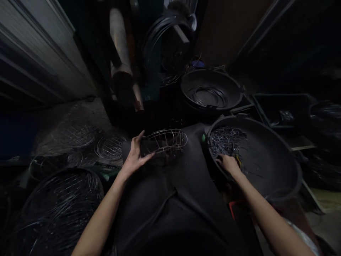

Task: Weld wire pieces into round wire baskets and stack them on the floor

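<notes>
A small wire basket (165, 140) rests on the dark cloth (170, 206) across my lap. My left hand (135, 156) grips its left end, thumb and fingers spread around the frame. To the right, my right hand (229, 164) reaches into a wide black basin (274, 160), its fingers curled at the lower edge of a heap of small bent metal pieces (226, 138). What those fingers hold, if anything, is too dark to make out. A yellow-marked object (238, 160) lies right beside that hand and is partly hidden by it.
Behind stands another black basin (213, 83) with coiled wire in it. Round wire grids (110, 147) lie on the floor at left, above a tub of wire pieces (66, 199). A pale pipe (119, 42) and a large wire coil (166, 32) are at the back.
</notes>
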Demonstrator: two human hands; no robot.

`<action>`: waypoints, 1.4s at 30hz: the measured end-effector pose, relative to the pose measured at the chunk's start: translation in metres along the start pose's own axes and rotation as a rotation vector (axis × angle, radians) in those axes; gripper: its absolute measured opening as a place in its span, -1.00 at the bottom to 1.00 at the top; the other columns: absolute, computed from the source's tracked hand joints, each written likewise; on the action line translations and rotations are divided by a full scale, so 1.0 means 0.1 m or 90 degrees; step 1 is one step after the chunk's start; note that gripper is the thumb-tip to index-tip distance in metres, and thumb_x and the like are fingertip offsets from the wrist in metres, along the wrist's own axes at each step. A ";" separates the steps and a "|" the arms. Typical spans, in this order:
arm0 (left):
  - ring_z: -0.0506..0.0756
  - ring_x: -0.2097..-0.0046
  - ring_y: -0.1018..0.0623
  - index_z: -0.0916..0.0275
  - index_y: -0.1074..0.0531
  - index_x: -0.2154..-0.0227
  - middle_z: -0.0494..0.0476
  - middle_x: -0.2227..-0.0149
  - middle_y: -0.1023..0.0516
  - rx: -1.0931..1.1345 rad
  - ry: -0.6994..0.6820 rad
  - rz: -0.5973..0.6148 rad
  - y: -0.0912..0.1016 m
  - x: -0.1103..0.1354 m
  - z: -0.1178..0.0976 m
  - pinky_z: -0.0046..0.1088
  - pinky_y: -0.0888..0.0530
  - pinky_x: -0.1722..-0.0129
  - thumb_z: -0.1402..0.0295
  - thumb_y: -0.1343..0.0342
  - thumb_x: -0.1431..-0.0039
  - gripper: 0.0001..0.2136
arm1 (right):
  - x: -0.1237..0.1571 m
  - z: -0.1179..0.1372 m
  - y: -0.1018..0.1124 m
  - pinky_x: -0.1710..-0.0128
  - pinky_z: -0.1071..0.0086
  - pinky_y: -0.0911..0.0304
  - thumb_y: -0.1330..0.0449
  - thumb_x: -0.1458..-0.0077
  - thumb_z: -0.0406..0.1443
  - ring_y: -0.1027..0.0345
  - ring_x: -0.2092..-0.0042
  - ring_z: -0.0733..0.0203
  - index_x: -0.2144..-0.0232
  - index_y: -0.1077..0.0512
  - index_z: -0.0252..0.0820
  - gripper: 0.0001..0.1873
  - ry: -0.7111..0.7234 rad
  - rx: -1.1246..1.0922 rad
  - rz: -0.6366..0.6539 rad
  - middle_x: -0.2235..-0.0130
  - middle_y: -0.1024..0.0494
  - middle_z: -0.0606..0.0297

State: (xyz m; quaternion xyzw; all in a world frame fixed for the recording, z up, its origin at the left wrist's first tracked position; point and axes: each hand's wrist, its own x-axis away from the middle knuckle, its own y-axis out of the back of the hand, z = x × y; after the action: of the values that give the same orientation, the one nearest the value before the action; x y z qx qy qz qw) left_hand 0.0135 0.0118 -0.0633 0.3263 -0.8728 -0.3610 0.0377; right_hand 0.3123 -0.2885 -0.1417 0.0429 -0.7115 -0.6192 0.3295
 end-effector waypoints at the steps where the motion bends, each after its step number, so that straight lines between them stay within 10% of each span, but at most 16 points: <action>1: 0.17 -0.04 -0.37 0.15 -0.03 -0.17 0.21 0.01 -0.29 0.017 0.010 -0.033 -0.01 0.01 0.02 -0.17 -0.34 -0.07 0.15 -0.24 0.02 -0.27 | 0.04 -0.04 0.06 0.24 0.32 -0.28 -0.12 -0.12 -0.33 -0.47 0.22 -0.01 0.19 -0.51 -0.32 -0.75 -0.008 -0.004 -0.010 0.28 -0.58 -0.02; 5: 0.12 0.12 -0.48 0.19 -0.26 0.05 0.11 0.13 -0.43 0.036 0.037 -0.103 0.05 -0.03 -0.05 -0.30 -0.44 0.08 0.18 -0.30 0.12 -0.44 | 0.35 0.07 0.49 0.27 0.28 -0.32 -0.13 -0.08 -0.25 -0.47 0.22 -0.01 0.21 -0.51 -0.28 -0.72 -0.040 -0.105 -0.119 0.23 -0.58 0.04; 8: 0.13 0.10 -0.47 0.19 -0.28 0.05 0.12 0.12 -0.44 0.009 -0.014 -0.112 0.13 -0.13 -0.21 -0.30 -0.42 0.07 0.22 -0.30 0.12 -0.46 | 0.69 0.57 0.96 0.37 0.34 -0.35 -0.23 0.05 -0.13 -0.47 0.32 0.08 0.33 -0.53 -0.17 -0.73 0.017 -0.469 -0.225 0.33 -0.59 0.20; 13: 0.21 0.07 -0.41 0.20 -0.21 -0.03 0.17 0.10 -0.42 -0.130 -0.067 -0.092 0.13 -0.28 -0.34 -0.20 -0.34 0.10 0.30 -0.24 0.06 -0.45 | 0.95 1.71 1.42 0.43 0.37 -0.32 -0.24 0.06 -0.07 -0.42 0.46 0.19 0.37 -0.51 -0.22 -0.67 0.273 -0.732 -0.053 0.45 -0.55 0.26; 20: 0.22 0.09 -0.38 0.28 -0.16 -0.02 0.26 0.07 -0.41 -0.179 -0.124 -0.063 0.13 -0.26 -0.34 -0.25 -0.28 0.17 0.40 -0.14 -0.01 -0.51 | 0.72 2.49 1.32 0.44 0.42 -0.22 -0.16 0.01 -0.14 -0.37 0.47 0.24 0.49 -0.43 -0.20 -0.77 0.342 -0.620 -0.111 0.50 -0.51 0.31; 42: 0.20 0.14 -0.38 0.38 -0.22 0.02 0.31 0.10 -0.42 -0.254 -0.145 -0.181 0.25 -0.52 -0.01 -0.27 -0.28 0.19 0.47 -0.09 -0.02 -0.58 | 0.58 3.06 1.28 0.38 0.40 -0.20 -0.11 -0.02 -0.11 -0.37 0.44 0.22 0.43 -0.39 -0.18 -0.75 0.377 -0.613 -0.267 0.44 -0.52 0.29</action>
State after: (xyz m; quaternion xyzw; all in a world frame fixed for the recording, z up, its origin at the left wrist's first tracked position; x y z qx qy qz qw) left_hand 0.0409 0.0551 -0.0379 0.3888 -0.7284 -0.5621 -0.0482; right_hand 0.1523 -0.0252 -0.0063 0.1987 -0.2060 -0.8851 0.3669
